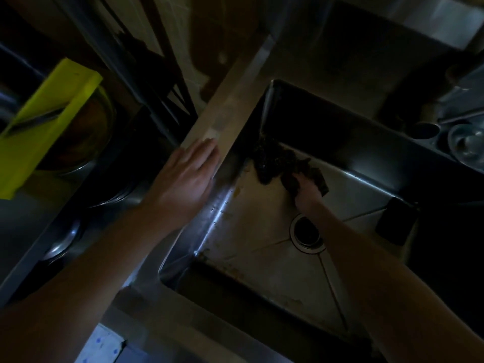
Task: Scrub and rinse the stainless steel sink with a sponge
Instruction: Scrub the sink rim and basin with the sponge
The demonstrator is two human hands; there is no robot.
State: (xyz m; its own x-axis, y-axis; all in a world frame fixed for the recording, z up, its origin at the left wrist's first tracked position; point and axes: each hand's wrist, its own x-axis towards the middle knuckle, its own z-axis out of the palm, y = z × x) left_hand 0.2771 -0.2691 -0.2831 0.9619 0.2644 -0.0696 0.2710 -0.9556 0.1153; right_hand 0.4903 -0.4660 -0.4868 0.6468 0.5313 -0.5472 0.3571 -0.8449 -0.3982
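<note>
In the far left corner of the sink (262, 271), we held the sponge (321, 180) in the right hand (307, 192), fingers curled round it as far as the dim light showed. The sponge lay on the basin floor, touching a dark clump of residue (272, 161) packed where the floor meets the two walls. The left hand (188, 176) rested flat on the steel rim (227, 100) just beside that corner, fingers straight and close together, holding nothing.

We judged the step in hand to be scrubbing, with rinsing not yet begun: brown specks marked the floor along the left and near walls, and no running water was visible. The next move called for firm pressure into the corner seam, then drawing the loosened residue toward the drain (306, 234), which sat near the wrist.

Surroundings and obstructions:
- A dark rectangular object (395, 224) stood at the right side of the basin; we could not identify it. It would need shifting before the floor beneath could be scrubbed.
- A yellow-green slicer board (44, 127) lay across a metal bowl (86, 148) well to the left of the rim.
- Metal vessels (466, 142) stood on the counter to the right.
- The corner itself was deeply shadowed, so the extent of the residue was hard to judge.
</note>
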